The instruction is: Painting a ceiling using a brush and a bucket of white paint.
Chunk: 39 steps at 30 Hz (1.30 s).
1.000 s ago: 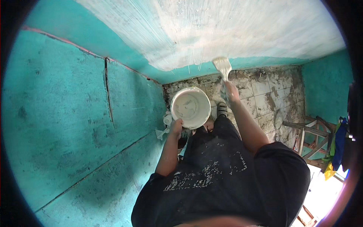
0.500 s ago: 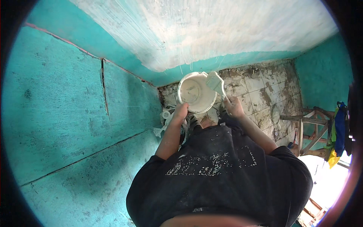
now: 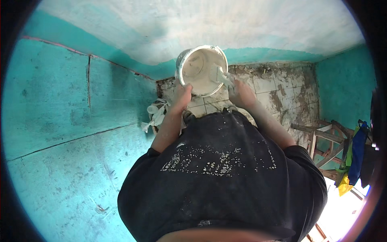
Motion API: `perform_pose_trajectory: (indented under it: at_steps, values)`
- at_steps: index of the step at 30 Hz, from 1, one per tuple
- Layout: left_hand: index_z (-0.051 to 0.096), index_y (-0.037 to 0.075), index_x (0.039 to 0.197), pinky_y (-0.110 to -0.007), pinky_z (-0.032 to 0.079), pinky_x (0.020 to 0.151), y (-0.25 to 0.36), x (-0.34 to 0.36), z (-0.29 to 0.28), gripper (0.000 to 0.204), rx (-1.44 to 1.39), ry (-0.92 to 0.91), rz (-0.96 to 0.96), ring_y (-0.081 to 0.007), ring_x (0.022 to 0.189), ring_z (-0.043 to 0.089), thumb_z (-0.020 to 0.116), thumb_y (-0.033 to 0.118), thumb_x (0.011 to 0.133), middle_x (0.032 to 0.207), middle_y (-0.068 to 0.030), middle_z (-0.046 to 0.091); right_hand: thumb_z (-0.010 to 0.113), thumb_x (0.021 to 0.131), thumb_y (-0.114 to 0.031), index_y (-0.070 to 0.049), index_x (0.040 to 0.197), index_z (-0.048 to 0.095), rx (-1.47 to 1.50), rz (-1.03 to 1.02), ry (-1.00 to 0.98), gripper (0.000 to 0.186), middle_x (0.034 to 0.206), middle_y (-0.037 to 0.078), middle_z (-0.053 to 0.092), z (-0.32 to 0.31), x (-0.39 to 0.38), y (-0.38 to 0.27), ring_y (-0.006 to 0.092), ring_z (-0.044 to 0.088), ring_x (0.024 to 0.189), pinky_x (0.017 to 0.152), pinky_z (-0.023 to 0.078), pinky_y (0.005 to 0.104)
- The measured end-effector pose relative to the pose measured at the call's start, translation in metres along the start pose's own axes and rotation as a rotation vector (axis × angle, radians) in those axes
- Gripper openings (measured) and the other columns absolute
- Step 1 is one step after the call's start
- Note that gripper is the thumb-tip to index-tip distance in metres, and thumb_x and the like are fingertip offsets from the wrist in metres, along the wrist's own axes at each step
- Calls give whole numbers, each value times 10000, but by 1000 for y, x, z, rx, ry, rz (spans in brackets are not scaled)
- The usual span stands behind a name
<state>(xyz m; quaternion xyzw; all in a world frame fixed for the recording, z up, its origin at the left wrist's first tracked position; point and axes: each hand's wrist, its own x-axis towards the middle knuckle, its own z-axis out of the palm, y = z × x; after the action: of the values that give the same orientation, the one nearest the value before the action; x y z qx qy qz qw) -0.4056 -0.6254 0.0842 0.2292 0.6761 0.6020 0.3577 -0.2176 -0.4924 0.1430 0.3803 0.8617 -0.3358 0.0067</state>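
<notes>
The left hand [image 3: 183,93] is gripping the near rim of a round white plastic paint bucket [image 3: 197,76], holding it up in front of the turquoise plastered wall [image 3: 72,105], just below the wall's whitewashed upper part [image 3: 225,24]. The right hand [image 3: 240,93] is clenching the handle of a wide flat paintbrush [image 3: 219,74], whose white-coated bristles are dipping inside the bucket by its right rim. Both forearms are reaching out from a black paint-speckled shirt [image 3: 217,177]. Below the bucket, a dirty tiled floor [image 3: 282,88] is showing. Crumpled pale rags [image 3: 157,115] are lying at the wall's foot, near the left forearm. A wooden frame [image 3: 322,141] is standing at the floor's right edge.
</notes>
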Motion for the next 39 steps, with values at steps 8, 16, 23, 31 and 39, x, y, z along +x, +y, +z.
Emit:
perform_pose_trajectory:
  at_steps: [8, 16, 23, 31, 39]
  values:
    - [119, -11, 1378, -309, 377, 915, 13, 2, 231, 714, -55, 22, 32, -241, 1084, 448, 396, -6, 719, 1234, -191, 416, 445, 788, -175, 3, 867, 621, -218, -15, 36, 262, 815, 253, 612, -126, 11, 143, 396, 606, 806, 743, 479, 473]
    - [74, -79, 1361, -376, 405, 868, -14, -17, 290, 696, 397, 82, 332, -353, 1099, 462, 405, 52, 763, 1222, -300, 406, 505, 748, -125, -25, 887, 609, -36, -416, 85, 201, 784, 209, 605, -72, 47, 266, 382, 583, 673, 642, 477, 455]
    - [244, -179, 1248, -421, 392, 874, -31, -17, 257, 599, 516, 417, -22, -453, 853, 550, 459, 150, 796, 1058, -330, 511, 458, 799, -291, 14, 975, 589, 434, -324, -232, 375, 848, 230, 587, -37, 26, 295, 395, 558, 773, 663, 428, 420]
    - [507, -15, 1087, -411, 421, 688, -76, -30, 115, 345, -269, 495, -541, -224, 772, 518, 420, 188, 822, 900, -128, 540, 413, 915, -158, 18, 1209, 487, 801, -273, -562, 350, 986, 30, 588, -84, -3, 131, 116, 497, 865, 776, 415, 282]
    - [456, -42, 1103, -369, 572, 669, -40, -66, -65, 353, -408, 407, -569, -241, 817, 621, 451, 138, 800, 973, -147, 561, 497, 861, -108, -3, 1087, 551, 979, -350, -559, 255, 842, 33, 583, -30, -31, -49, 96, 526, 671, 580, 447, 239]
